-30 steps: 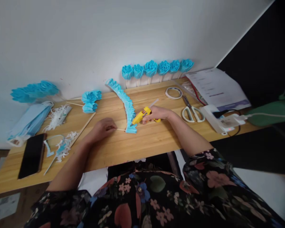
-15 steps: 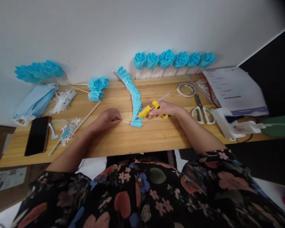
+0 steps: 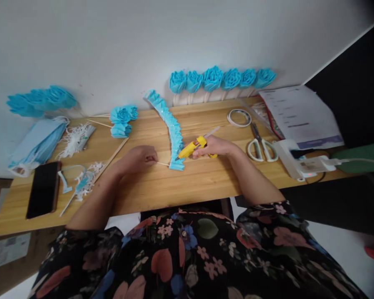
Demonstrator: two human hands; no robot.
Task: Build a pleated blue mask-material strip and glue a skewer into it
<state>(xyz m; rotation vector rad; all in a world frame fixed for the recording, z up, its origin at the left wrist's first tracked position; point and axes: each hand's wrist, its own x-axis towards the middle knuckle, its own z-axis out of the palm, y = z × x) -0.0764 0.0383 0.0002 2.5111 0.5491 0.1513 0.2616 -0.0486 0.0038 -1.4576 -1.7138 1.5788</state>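
Note:
A pleated blue strip (image 3: 173, 131) curves across the middle of the table, its far end leaning up the wall. My left hand (image 3: 141, 160) pinches a thin wooden stick (image 3: 163, 164), whose tip meets the strip's near end. In my right hand (image 3: 214, 148) is a yellow glue gun (image 3: 193, 146), its nozzle pointing left and down at the near end of the strip. A clear glue stick (image 3: 212, 131) pokes out of the gun's back. Whether the nozzle touches the strip I cannot tell.
Several blue flowers on sticks (image 3: 212, 79) lean on the wall. Tape (image 3: 239, 118), scissors (image 3: 263, 149), a power strip (image 3: 289, 160) and papers (image 3: 301, 116) lie right. A phone (image 3: 43, 189), face masks (image 3: 37, 141), small blue flowers (image 3: 121, 130) and scraps (image 3: 86, 181) lie left.
The glue gun's nozzle has shifted slightly left and down along the near end of the strip. My left hand keeps its pinch on the stick. The whole view has turned a little.

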